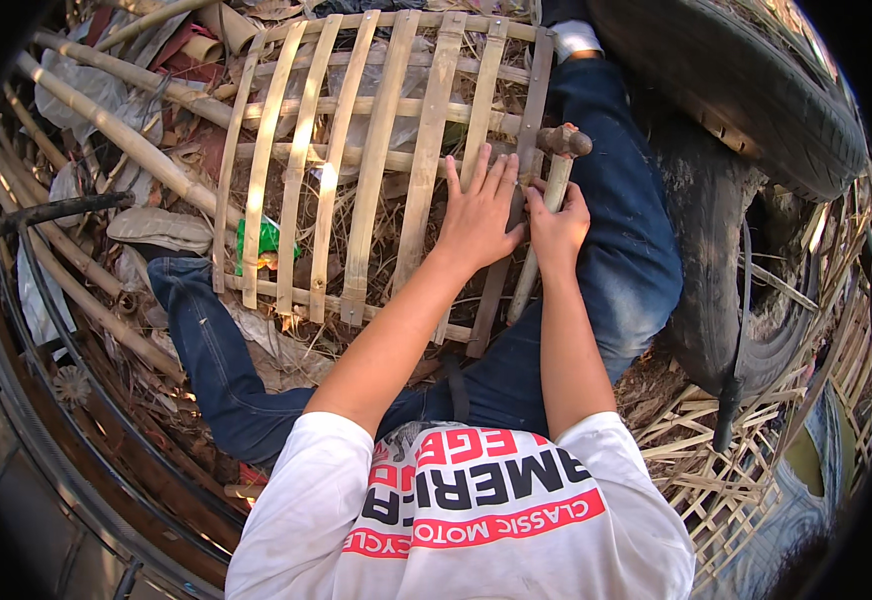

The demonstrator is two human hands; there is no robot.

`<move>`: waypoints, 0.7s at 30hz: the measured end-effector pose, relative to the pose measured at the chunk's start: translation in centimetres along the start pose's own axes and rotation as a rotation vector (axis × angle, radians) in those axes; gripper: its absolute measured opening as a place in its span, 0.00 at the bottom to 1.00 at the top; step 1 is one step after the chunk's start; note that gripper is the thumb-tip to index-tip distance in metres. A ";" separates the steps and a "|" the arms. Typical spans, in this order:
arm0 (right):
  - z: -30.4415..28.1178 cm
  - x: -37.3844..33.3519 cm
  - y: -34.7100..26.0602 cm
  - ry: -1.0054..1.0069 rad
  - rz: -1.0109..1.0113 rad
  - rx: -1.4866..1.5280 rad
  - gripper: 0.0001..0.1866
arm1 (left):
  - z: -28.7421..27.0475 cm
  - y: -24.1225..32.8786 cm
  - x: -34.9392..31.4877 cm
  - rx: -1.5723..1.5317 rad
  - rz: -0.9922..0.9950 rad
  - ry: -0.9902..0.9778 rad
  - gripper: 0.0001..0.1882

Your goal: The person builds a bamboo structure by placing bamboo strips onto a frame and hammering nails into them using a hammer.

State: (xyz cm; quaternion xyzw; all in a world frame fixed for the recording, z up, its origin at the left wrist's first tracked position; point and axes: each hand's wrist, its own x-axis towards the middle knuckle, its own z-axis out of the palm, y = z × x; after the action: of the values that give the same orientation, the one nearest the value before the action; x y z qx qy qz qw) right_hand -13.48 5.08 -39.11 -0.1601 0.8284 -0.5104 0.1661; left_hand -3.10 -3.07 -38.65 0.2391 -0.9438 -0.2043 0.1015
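A bamboo slat panel, made of upright strips over crosswise ones, lies between my legs. My left hand rests on its right part, fingers spread, pressing flat over the strips. Just to the right, my right hand is closed around the pale handle of a hammer. The hammer's dark, rusty head points away from me, beyond the hand, and the handle's lower end passes beneath my wrist toward my thigh. A darker strip forms the panel's right edge, close to both hands. My right fingertips are partly hidden.
Worn tires stand close by my right leg. Long bamboo poles and plastic scraps lie at the left. A green wrapper shows under the panel. Curved dark metal bars run along the lower left; woven bamboo lattice lies at the lower right.
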 end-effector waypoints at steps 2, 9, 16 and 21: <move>-0.1 0.0 0.0 0.011 -0.019 0.092 0.11 | 0.0 0.2 0.0 0.013 -0.014 0.003 0.49; -2.0 -1.7 -5.1 -0.045 0.034 0.278 0.08 | 0.3 0.9 0.1 0.059 -0.074 0.036 0.50; -4.6 -3.0 -8.8 -0.138 0.030 0.276 0.07 | 0.5 1.3 0.1 0.077 -0.112 0.018 0.50; -7.2 -3.9 -10.0 -0.216 0.064 0.095 0.08 | 0.3 1.6 0.1 0.105 -0.106 0.002 0.50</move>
State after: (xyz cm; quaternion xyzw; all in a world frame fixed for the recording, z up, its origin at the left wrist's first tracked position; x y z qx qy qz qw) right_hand -12.19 8.19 -26.59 -0.1794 0.7854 -0.5231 0.2780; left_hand -3.88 -1.78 -38.19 0.2938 -0.9392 -0.1593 0.0787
